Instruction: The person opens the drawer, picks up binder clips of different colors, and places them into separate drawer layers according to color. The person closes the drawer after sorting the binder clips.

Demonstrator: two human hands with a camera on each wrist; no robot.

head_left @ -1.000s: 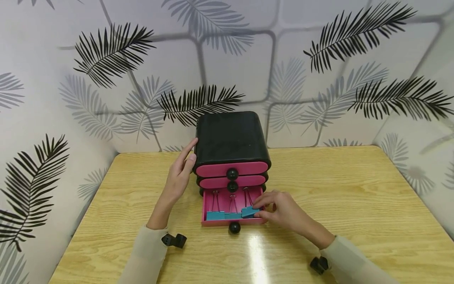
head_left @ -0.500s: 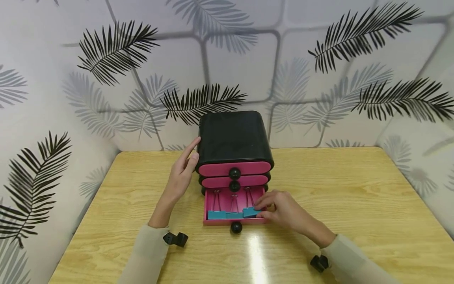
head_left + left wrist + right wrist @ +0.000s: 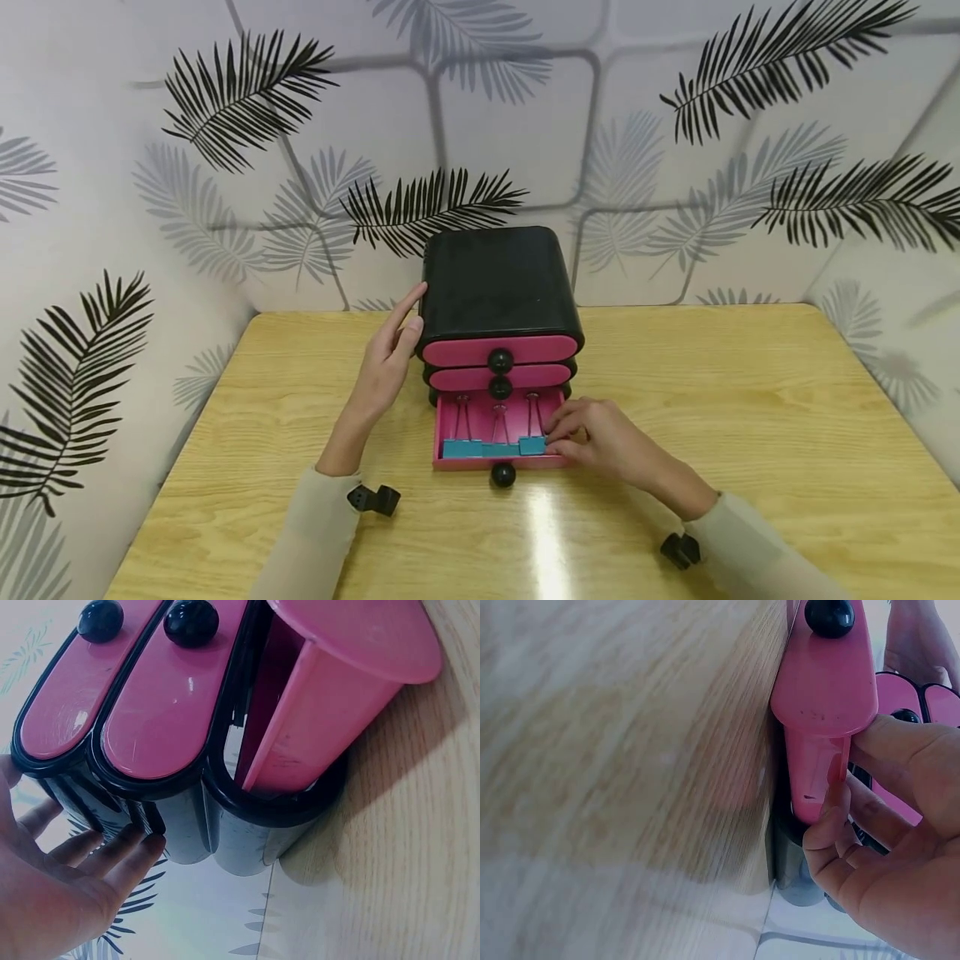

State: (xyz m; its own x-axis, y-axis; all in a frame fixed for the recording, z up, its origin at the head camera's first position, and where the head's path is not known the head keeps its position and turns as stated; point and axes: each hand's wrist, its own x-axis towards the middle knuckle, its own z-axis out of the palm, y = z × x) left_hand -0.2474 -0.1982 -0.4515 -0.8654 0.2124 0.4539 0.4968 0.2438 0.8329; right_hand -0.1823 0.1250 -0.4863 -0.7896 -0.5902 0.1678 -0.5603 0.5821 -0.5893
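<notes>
A black cabinet (image 3: 498, 283) with pink drawers stands on the table, and its bottom drawer (image 3: 467, 465) is pulled out. Inside lie three blue binder clips in a row along the front: a left one (image 3: 462, 449), a middle one (image 3: 500, 450) and a right one (image 3: 532, 446), their wire handles pointing back. My right hand (image 3: 600, 437) reaches over the drawer's right wall, thumb and fingertips pinching the right clip at its end; the right wrist view hides that clip behind the wall. With fingers extended, my left hand (image 3: 381, 367) rests against the cabinet's left side.
Two closed drawers with black knobs (image 3: 191, 622) sit above the pulled-out one. The bottom drawer's knob (image 3: 503, 475) juts toward the front. Wood-grain table (image 3: 712, 392) surrounds the cabinet, and a leaf-patterned wall (image 3: 510, 125) rises behind it.
The right binder clip, tilted earlier, now lies straighter in line with the others. My right fingers have shifted slightly to its right end. My left hand stays on the cabinet.
</notes>
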